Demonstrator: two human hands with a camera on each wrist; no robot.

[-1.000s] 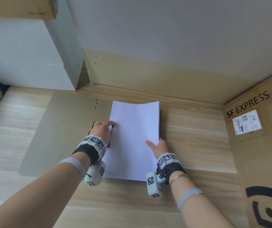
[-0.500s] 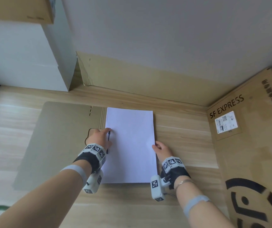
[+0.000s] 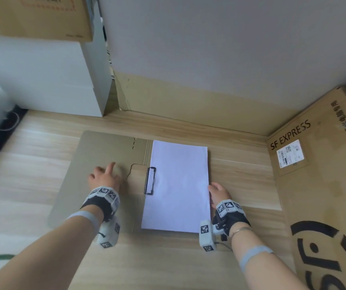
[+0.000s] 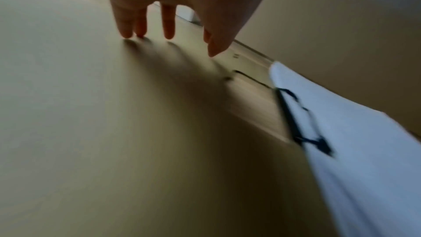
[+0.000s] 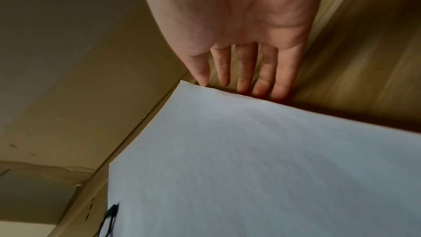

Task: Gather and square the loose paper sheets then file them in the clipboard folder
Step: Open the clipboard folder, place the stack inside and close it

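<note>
Right hand (image 3: 218, 192) at 4 o'clock: fingers straight and together against the paper stack's (image 3: 178, 185) right edge; hold there while closing. Stack sits squared under the wire clip (image 3: 150, 180). Left hand (image 3: 105, 176), 9 o'clock, fingers spread flat on the folder's open cover (image 3: 71, 185); lift it by the far edge.

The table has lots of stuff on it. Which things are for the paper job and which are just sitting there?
For the job:
paper sheets, stacked in the folder
black clip over their left edge
open clipboard folder
left hand, over the folder flap
right hand, at the sheets' right edge

Just sitting there:
SF EXPRESS box
white box
</note>
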